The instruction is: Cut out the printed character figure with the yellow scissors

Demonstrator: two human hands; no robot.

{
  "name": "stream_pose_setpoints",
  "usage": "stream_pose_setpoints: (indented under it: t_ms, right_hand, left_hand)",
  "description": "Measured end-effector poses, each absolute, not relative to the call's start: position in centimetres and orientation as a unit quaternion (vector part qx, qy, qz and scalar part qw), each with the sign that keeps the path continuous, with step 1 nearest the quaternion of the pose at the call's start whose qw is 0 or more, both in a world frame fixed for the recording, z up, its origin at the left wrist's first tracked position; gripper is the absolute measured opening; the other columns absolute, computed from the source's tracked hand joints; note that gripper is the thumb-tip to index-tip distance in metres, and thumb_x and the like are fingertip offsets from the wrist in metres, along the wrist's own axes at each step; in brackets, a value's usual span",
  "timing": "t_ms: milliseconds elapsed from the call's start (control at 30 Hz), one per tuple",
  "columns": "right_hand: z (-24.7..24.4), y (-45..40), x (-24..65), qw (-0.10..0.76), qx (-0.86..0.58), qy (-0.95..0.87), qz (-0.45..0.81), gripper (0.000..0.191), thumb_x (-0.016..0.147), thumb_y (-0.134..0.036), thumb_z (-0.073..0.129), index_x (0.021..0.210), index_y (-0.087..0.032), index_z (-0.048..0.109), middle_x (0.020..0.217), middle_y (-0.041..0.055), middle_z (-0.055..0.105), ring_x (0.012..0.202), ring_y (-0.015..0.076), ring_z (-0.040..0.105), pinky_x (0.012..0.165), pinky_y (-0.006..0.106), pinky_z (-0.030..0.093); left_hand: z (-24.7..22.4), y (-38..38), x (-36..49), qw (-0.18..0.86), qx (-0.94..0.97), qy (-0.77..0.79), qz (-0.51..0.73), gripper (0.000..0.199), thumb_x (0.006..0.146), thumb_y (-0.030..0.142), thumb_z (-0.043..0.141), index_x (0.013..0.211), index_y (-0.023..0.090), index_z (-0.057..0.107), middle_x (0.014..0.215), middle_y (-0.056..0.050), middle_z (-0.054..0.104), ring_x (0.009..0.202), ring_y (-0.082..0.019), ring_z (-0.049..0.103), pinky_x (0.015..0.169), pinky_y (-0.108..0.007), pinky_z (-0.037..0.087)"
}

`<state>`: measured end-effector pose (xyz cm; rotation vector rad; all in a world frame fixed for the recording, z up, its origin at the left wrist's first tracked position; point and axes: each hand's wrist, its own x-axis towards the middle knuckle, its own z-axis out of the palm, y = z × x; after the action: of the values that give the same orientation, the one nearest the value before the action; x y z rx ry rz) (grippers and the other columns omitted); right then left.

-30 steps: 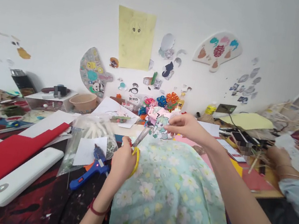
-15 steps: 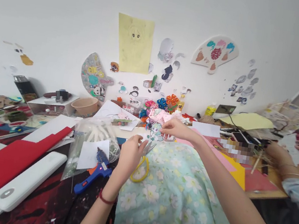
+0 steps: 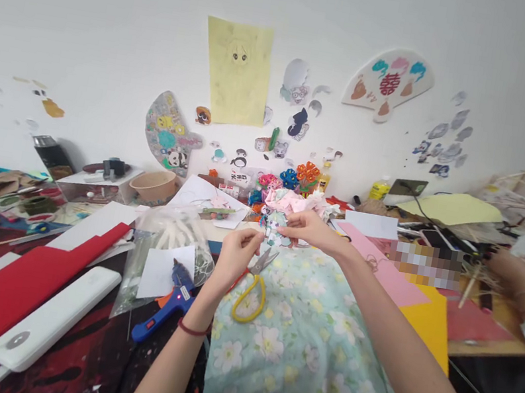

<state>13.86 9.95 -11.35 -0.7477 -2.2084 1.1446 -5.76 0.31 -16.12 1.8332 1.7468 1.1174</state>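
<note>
A small paper cutout of a cartoon figure [image 3: 273,226] is pinched between the fingers and thumb of my right hand [image 3: 306,228]. My left hand [image 3: 239,254] is closed in a pinch at the cutout's lower left; whatever sits between its fingertips is too small to make out. Just below the hands, scissors with yellow and red handles [image 3: 250,300] lie on a pale green floral cloth [image 3: 296,356], their blades pointing up and right. A blue glue gun [image 3: 170,308] rests left of my left wrist.
On the left lie a red sheet [image 3: 16,283], a white elongated device [image 3: 56,316] and a plastic bag [image 3: 133,275]. Pink paper [image 3: 382,263] and yellow paper [image 3: 428,318] are at the right. Another person's hand [image 3: 506,269] is at the far right. Paper flowers [image 3: 306,176] stand by the wall.
The view has shifted slightly. My left hand's fingers have closed into a pinch near the cutout and moved off the scissors, whose handles now show more fully. My right hand still holds the cutout.
</note>
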Motion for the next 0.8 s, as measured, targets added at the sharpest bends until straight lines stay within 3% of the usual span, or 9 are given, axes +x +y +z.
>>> stream_pose_setpoints:
  t_ms: [100, 200, 300, 433, 533, 667, 800]
  right_hand:
    - [-12.1, 10.2, 14.2, 0.286, -0.284, -0.808, 0.431, 0.053, 0.073, -0.064, 0.076, 0.061, -0.021, 0.047, 0.056, -0.0024, 0.056, 0.053, 0.0139, 0.059, 0.049, 0.026, 0.043]
    - [-12.6, 10.3, 14.7, 0.297, -0.296, -0.800, 0.429, 0.054, 0.073, -0.063, 0.076, 0.061, -0.021, 0.045, 0.058, -0.0015, 0.058, 0.054, 0.0143, 0.059, 0.048, 0.025, 0.041]
    - [-13.0, 10.3, 14.9, 0.305, -0.306, -0.795, 0.426, 0.051, 0.074, -0.062, 0.075, 0.061, -0.020, 0.048, 0.060, -0.0007, 0.061, 0.056, 0.0146, 0.060, 0.050, 0.025, 0.043]
    - [-13.8, 10.2, 14.8, 0.312, -0.314, -0.793, 0.418, 0.049, 0.074, -0.061, 0.075, 0.061, -0.020, 0.052, 0.058, -0.0011, 0.061, 0.056, 0.0150, 0.059, 0.052, 0.026, 0.043]
    - [-14.7, 10.7, 14.8, 0.312, -0.320, -0.796, 0.408, 0.049, 0.072, -0.060, 0.076, 0.057, -0.020, 0.053, 0.055, -0.0006, 0.061, 0.056, 0.0161, 0.060, 0.053, 0.027, 0.042]
    - [-16.2, 11.9, 15.0, 0.312, -0.334, -0.790, 0.409, 0.046, 0.071, -0.060, 0.077, 0.058, -0.018, 0.062, 0.054, 0.0006, 0.063, 0.055, 0.0160, 0.059, 0.054, 0.027, 0.042]
    - [-17.3, 12.7, 15.1, 0.329, -0.341, -0.769, 0.429, 0.049, 0.068, -0.063, 0.078, 0.056, -0.018, 0.066, 0.055, 0.0012, 0.066, 0.056, 0.0155, 0.059, 0.055, 0.027, 0.043]
  left_hand:
    - [-16.2, -1.2, -5.9, 0.139, 0.663, 0.643, 0.358, 0.028, 0.101, 0.038, 0.056, 0.117, 0.015, 0.063, 0.097, -0.004, 0.070, 0.079, -0.015, 0.067, 0.075, -0.034, 0.058]
    - [-16.8, -3.4, -5.7, 0.081, 0.688, 0.661, 0.288, 0.020, 0.102, 0.026, 0.050, 0.106, 0.019, 0.068, 0.085, -0.003, 0.071, 0.076, -0.018, 0.068, 0.077, -0.034, 0.053]
    - [-18.0, -5.3, -5.1, 0.031, 0.710, 0.674, 0.204, 0.013, 0.094, 0.026, 0.063, 0.102, 0.018, 0.070, 0.095, -0.009, 0.073, 0.092, -0.028, 0.069, 0.084, -0.039, 0.049]
    - [-19.5, -6.4, -4.1, -0.024, 0.706, 0.697, 0.128, 0.027, 0.087, 0.027, 0.071, 0.110, 0.014, 0.067, 0.113, -0.016, 0.069, 0.111, -0.036, 0.062, 0.092, -0.045, 0.046]
    - [-19.8, -6.2, -3.7, -0.048, 0.682, 0.723, 0.096, 0.028, 0.090, 0.029, 0.066, 0.112, 0.012, 0.065, 0.112, -0.018, 0.067, 0.110, -0.036, 0.061, 0.092, -0.046, 0.046]
    - [-19.6, -5.6, -3.8, -0.045, 0.667, 0.739, 0.078, 0.025, 0.091, 0.032, 0.061, 0.100, 0.010, 0.067, 0.101, -0.019, 0.068, 0.101, -0.035, 0.065, 0.092, -0.045, 0.046]
    - [-19.5, -5.0, -4.0, -0.017, 0.653, 0.751, 0.101, 0.018, 0.084, 0.022, 0.059, 0.095, 0.010, 0.067, 0.098, -0.020, 0.069, 0.096, -0.035, 0.068, 0.086, -0.042, 0.047]
